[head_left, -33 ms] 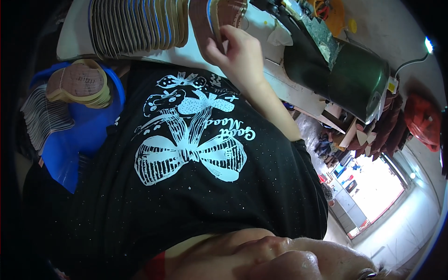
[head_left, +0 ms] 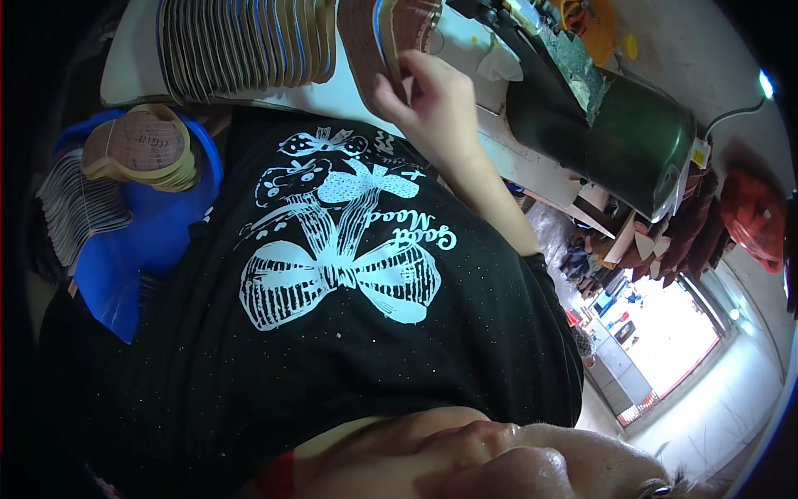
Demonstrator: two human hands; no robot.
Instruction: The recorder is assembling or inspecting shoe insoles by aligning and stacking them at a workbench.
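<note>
Wht tbl (head_left: 129, 76): row of thin curved pcs (head_left: 245, 46), wht scrap (head_left: 500, 62)

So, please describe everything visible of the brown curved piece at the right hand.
The brown curved piece looks like leather or board, with a blue line and tan band along its right side. It is over the white table, right of the long row of pieces, cut off by the picture's top. The right hand appears to pinch its right side.

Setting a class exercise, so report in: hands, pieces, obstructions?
Right hand touching brown pieces, grip closure unclear. Left hand out of view. Packed row of similar pieces just left. Nothing visibly blocking.
</note>
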